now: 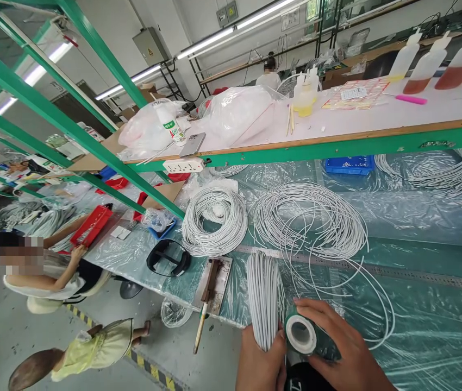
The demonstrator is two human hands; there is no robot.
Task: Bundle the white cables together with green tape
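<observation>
Wires (263, 298), white and bunched tight, lie at the near edge of the table (438, 233), and the left hand (260, 363) is wrapped around their low end. The right hand (347, 355) is closed on a green tape roll (301, 333), touching the bunch. Behind them lie a loose wire coil (310, 222), a neat coil (214, 221) and a long metal ruler (398, 271).

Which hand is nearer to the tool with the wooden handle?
Left. The left hand grips the cable bundle just right of the tool; the right hand is farther right, on the tape roll.
</observation>
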